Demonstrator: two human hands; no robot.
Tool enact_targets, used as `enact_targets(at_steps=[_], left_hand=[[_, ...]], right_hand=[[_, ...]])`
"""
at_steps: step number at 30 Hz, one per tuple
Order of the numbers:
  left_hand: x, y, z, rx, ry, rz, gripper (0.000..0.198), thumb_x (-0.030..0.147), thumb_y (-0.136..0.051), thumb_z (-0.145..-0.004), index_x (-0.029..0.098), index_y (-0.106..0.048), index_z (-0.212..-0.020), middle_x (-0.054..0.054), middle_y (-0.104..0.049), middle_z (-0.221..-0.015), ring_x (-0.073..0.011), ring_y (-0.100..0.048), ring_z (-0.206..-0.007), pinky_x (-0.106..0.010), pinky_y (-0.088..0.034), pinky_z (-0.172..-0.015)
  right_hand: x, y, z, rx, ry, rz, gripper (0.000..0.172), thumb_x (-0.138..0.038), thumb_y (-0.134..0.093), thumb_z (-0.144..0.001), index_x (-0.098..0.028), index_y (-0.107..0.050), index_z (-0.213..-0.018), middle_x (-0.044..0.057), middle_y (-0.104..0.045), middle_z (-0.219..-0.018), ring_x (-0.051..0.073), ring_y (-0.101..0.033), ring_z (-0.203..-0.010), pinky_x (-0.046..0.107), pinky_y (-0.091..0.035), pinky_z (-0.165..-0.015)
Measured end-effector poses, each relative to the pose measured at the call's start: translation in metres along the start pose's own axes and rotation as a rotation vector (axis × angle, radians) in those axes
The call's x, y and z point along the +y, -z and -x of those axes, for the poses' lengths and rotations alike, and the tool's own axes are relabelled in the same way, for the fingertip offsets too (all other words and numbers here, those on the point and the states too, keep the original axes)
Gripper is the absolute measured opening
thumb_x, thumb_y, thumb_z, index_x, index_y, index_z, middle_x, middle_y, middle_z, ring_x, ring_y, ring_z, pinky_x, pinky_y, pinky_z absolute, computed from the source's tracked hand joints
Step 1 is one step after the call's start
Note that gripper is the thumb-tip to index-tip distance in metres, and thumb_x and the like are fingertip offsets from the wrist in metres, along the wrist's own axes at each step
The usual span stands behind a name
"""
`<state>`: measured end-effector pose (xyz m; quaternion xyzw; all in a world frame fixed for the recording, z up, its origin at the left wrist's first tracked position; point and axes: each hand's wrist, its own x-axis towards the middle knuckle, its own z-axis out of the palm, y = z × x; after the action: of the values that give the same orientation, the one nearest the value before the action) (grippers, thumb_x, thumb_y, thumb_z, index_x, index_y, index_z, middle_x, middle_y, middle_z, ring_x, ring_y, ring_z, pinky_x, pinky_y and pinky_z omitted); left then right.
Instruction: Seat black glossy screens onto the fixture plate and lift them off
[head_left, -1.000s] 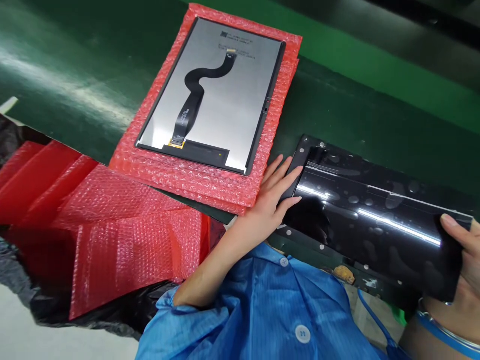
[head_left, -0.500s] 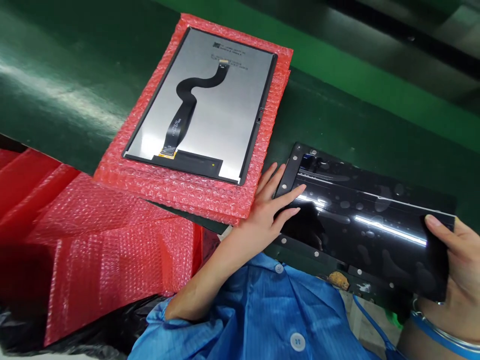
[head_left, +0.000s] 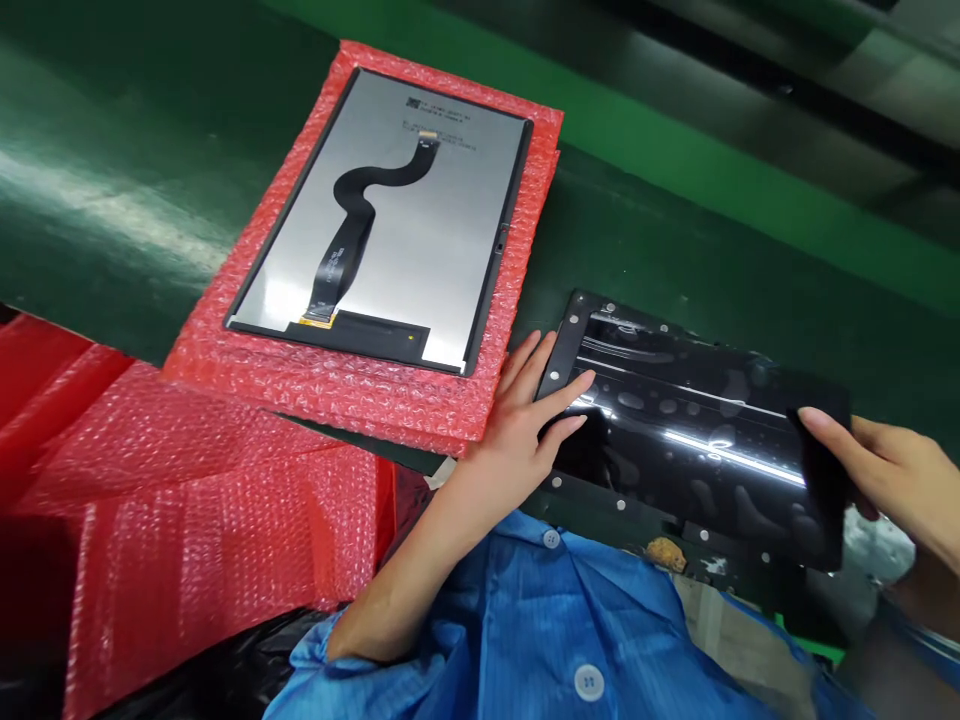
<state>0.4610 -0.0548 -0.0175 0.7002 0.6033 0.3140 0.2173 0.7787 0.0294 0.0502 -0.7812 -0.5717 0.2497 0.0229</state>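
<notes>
A glossy black screen panel with bubble-like marks and light streaks lies over a black frame dotted with round silver studs. My left hand rests on the frame's left end, fingers spread, two fingertips reaching the panel's near-left part. At the right end, my right hand pinches the panel's edge, thumb on top and the other fingers underneath, partly hidden. Left of the frame, a tablet display lies back side up, its silver back crossed by a curved black ribbon cable.
Red bubble-wrap sheets are stacked under the display on the green table. More red bubble-wrap bags fill the lower left beside black plastic. A small yellowish lump sits by the near edge.
My right hand and the panel's right end have shifted left in the picture, and the wrist has turned. The left hand stays on the frame. The whole view has shifted slightly.
</notes>
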Motion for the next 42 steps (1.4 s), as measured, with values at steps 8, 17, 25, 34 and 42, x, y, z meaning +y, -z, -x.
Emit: enact_targets(at_steps=[8, 17, 25, 34, 42], left_hand=[[0.019, -0.002, 0.001, 0.103, 0.006, -0.305, 0.039, 0.021, -0.053, -0.099, 0.023, -0.063, -0.136, -0.018, -0.04, -0.16, -0.034, -0.035, -0.15, -0.057, -0.043, -0.113], [0.098, -0.081, -0.001, -0.221, -0.67, -0.288, 0.045, 0.037, -0.049, -0.101, 0.016, -0.058, -0.14, -0.009, -0.047, -0.157, -0.0266, -0.043, -0.146, -0.044, -0.041, -0.115], [0.107, -0.1, -0.005, -0.261, -0.732, -0.461, 0.043, 0.032, -0.04, -0.104, 0.015, -0.065, -0.134, -0.008, -0.059, -0.146, -0.0259, -0.053, -0.137, -0.043, -0.044, -0.111], [0.098, -0.059, -0.073, -0.313, -0.467, -0.453, 0.042, 0.032, -0.051, -0.098, 0.014, -0.064, -0.133, -0.017, -0.06, -0.144, -0.032, -0.057, -0.129, -0.05, -0.044, -0.107], [0.068, -0.056, -0.117, -0.04, -0.279, -0.512, 0.035, 0.038, -0.054, -0.093, 0.013, -0.067, -0.114, -0.016, -0.07, -0.103, -0.0344, -0.06, -0.103, -0.053, -0.041, -0.101]], right_hand=[[-0.001, 0.008, -0.025, 0.075, 0.104, 0.237, 0.061, -0.082, -0.033, -0.078, -0.027, -0.052, -0.059, 0.005, -0.058, -0.054, 0.022, -0.051, -0.056, 0.035, -0.035, -0.058], [0.008, -0.011, -0.077, 0.168, 0.278, -0.055, 0.053, -0.068, -0.074, -0.066, -0.025, -0.044, -0.065, -0.001, -0.057, -0.061, 0.016, -0.049, -0.06, 0.03, -0.032, -0.059], [-0.005, -0.011, -0.081, 0.142, 0.274, 0.152, 0.046, -0.058, -0.078, -0.074, -0.024, -0.046, -0.072, 0.0, -0.061, -0.07, 0.018, -0.053, -0.064, 0.028, -0.026, -0.057], [0.002, -0.015, -0.074, 0.149, 0.323, 0.071, 0.032, -0.05, -0.067, -0.087, -0.024, -0.049, -0.08, 0.0, -0.064, -0.072, 0.019, -0.059, -0.071, 0.028, -0.027, -0.059], [0.005, -0.018, -0.074, 0.149, 0.331, -0.133, 0.027, -0.041, -0.068, -0.086, -0.024, -0.05, -0.077, -0.002, -0.059, -0.066, 0.017, -0.053, -0.066, 0.028, -0.028, -0.06]])
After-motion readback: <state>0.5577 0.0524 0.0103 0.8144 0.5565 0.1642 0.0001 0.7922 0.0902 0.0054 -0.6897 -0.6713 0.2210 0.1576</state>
